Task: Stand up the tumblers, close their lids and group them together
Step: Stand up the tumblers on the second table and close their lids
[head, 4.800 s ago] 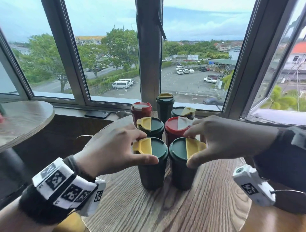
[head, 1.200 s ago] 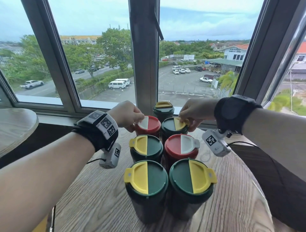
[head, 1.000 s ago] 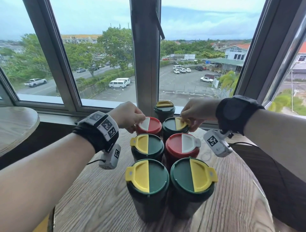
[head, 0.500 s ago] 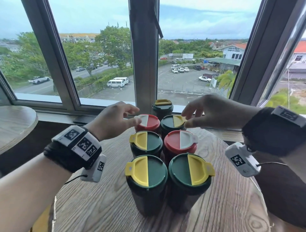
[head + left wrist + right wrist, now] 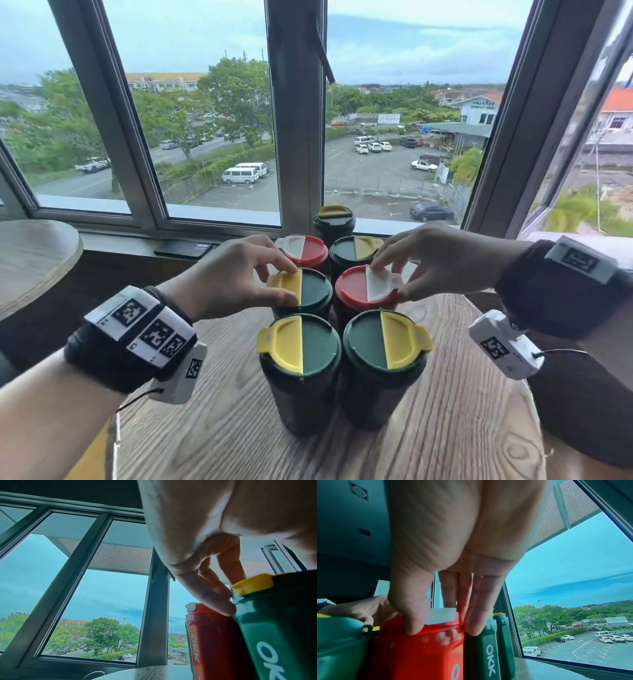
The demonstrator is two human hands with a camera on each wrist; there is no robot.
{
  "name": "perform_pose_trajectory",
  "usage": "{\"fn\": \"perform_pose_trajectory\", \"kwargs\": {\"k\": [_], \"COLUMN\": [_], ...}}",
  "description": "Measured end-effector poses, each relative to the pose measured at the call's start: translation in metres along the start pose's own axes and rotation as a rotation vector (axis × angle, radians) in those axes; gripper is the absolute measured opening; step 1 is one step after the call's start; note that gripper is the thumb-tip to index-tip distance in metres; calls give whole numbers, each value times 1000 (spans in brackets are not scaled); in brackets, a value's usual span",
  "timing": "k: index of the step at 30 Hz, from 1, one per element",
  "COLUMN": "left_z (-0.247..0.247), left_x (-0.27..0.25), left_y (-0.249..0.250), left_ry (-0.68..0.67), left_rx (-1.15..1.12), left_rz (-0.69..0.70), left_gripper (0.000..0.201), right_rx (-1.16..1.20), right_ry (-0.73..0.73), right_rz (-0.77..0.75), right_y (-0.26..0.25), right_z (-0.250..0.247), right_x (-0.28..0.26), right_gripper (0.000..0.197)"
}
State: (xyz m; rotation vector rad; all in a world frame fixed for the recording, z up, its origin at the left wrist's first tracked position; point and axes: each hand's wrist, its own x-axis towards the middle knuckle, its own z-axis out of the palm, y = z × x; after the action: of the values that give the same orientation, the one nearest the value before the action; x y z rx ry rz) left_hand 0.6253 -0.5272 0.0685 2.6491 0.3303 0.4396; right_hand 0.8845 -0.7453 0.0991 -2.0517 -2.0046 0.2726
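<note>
Seven lidded plastic tumblers are seen standing upright in a tight cluster on a round wood-grain table (image 5: pixel 445 428) set against a grey-framed window (image 5: pixel 296 113) through which a car park and trees are visible; a second wooden table (image 5: pixel 30 257) is cut off at the left, and a dark flat object (image 5: pixel 183 247), too small to identify, lies on the sill.

In the middle row, the yellow flap of the green tumbler with a yellow-and-green lid (image 5: pixel 308 291) is pinched between the thumb and bent fingers of the left hand (image 5: pixel 226 274). The white flap of the red tumbler with a red-and-white lid (image 5: pixel 359 291) is gripped by the right hand (image 5: pixel 435 260), thumb at the near rim and fingers behind.

Two green tumblers (image 5: pixel 299 346) stand nearest the camera, touching. Behind, a second red tumbler (image 5: pixel 306 245), another green one (image 5: pixel 354 247) and a rearmost green tumbler (image 5: pixel 334 214) are partly hidden. Whether the flaps are fully seated cannot be told.
</note>
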Motion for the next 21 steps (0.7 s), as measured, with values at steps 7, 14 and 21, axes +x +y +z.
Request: {"fn": "perform_pose_trajectory", "kwargs": {"k": [7,14,21], "left_z": [5,6,-7], "left_x": [-3,-5,18], "left_y": [1,1,-10], "left_ry": [49,46,180], "left_rx": [-23,7,9], "left_rz": [-29,-23,-65], "left_gripper": [47,45,27], "right_rx": [65,116,63], "right_ry": [25,38,115], "right_rz": [-34,-37,88], "right_y": [10,13,21], "right_z": [3,6,-33], "right_x": [-2,-4,15], "right_gripper": [48,49,33]}}
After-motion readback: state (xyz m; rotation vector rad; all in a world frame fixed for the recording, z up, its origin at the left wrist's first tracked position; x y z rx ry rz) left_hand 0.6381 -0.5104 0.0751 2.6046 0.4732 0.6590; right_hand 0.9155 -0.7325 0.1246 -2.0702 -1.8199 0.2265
